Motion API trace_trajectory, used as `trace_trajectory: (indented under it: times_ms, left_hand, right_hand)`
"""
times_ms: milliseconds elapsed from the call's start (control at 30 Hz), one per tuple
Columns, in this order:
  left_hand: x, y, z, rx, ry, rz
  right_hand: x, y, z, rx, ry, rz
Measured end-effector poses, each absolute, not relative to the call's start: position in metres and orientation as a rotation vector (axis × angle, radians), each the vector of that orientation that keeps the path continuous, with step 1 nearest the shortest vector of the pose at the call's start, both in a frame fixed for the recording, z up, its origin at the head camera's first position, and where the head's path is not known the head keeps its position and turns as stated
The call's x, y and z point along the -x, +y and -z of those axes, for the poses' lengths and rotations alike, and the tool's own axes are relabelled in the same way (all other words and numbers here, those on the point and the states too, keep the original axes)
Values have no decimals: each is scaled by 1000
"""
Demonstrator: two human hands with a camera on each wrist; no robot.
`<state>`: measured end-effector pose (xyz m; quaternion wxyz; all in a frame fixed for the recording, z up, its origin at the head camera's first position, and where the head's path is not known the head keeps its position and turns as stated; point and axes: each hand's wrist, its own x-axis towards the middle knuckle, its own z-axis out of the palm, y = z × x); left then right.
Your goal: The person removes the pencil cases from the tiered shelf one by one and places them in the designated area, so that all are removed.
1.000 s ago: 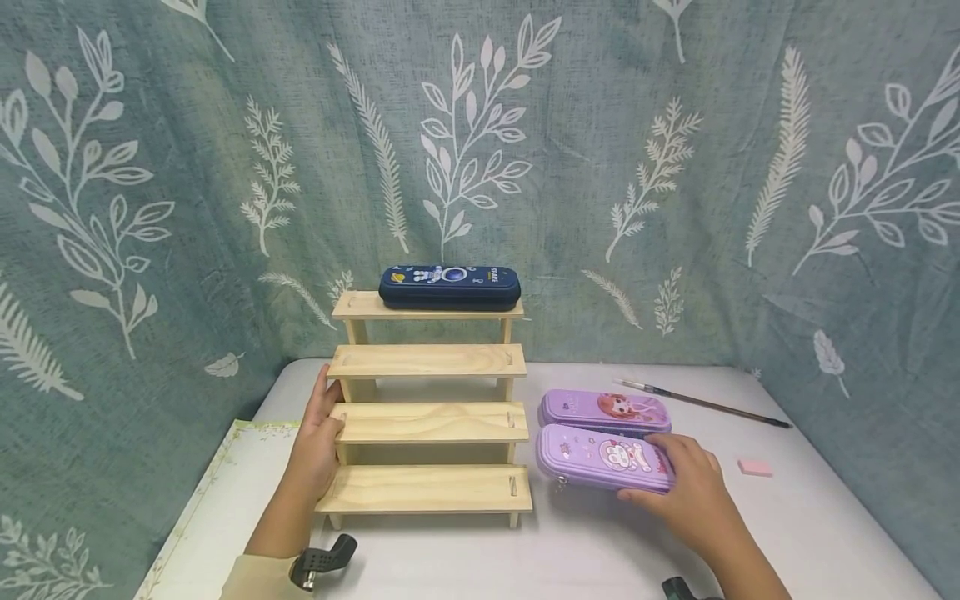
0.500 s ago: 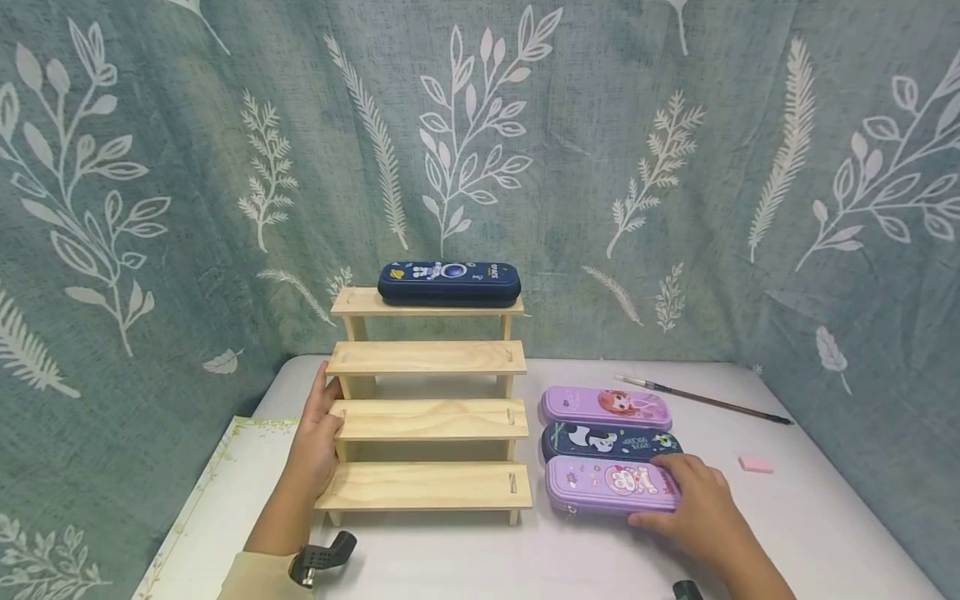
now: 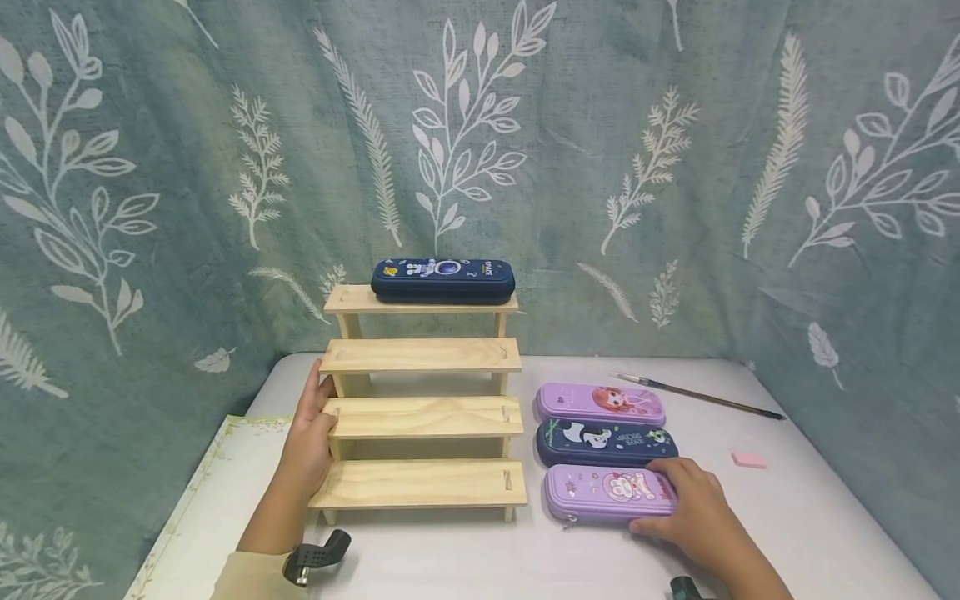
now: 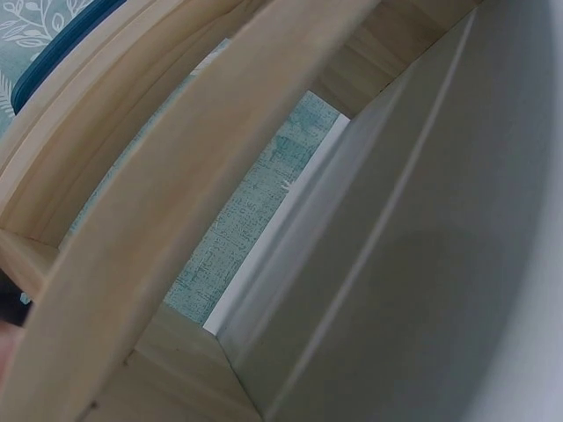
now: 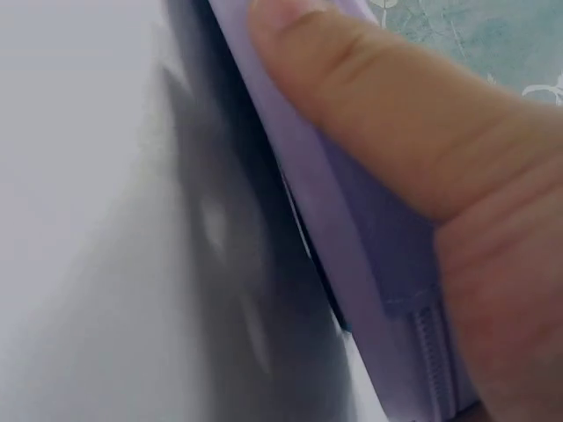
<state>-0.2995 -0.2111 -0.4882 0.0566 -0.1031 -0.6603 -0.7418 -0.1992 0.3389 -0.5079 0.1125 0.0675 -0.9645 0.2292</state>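
My left hand (image 3: 307,446) grips the left side of a four-step wooden display stand (image 3: 420,417), thumb at the front and fingers behind. Bare wooden boards of the stand (image 4: 180,189) fill much of the left wrist view. A navy pencil case (image 3: 442,283) with an astronaut print lies on the top step. Right of the stand, my right hand (image 3: 693,507) holds the right end of a light purple pencil case (image 3: 588,493) with a rabbit print. In the right wrist view, the thumb (image 5: 378,97) presses along that case's side (image 5: 295,167), near its zipper.
Behind the held case lie a dark blue panda pencil case (image 3: 600,443) and a purple one with a red-haired girl (image 3: 570,400). Farther right are a paintbrush (image 3: 705,395) and a pink eraser (image 3: 749,460). A patterned curtain (image 3: 555,208) hangs behind the white table (image 3: 420,558).
My right hand has brought the light purple case toward me, off the panda case it overlapped, and lower to the table. The left hand keeps its grip on the stand.
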Motion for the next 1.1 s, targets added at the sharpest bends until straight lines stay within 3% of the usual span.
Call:
trace_trajectory:
  times_ms: [1100]
  left_hand:
    - [302,-213,492,353,-1921,2304]
  right_hand:
    - [202,331,510,-91,-2929,-739]
